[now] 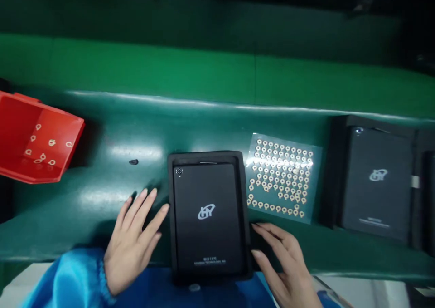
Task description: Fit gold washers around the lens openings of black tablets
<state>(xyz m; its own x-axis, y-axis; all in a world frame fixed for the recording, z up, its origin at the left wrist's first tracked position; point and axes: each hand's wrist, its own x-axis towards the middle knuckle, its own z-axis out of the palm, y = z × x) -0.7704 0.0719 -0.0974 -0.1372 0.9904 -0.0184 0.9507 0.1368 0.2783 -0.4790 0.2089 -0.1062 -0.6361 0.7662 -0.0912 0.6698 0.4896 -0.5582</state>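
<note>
Tablet (207,215) edges flanked — left hand (131,242) fingers spread, right hand (285,267) fingers spread, open belt (102,181) leftward

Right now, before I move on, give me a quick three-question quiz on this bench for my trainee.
1. True or false: the tablet lies logo up between the left hand and the right hand.
2. Which lies just right of the tablet? A) a cup B) sheet of rings C) scissors
3. What colour is the bin at far left?

Key: 1 true; 2 B; 3 red.
</note>
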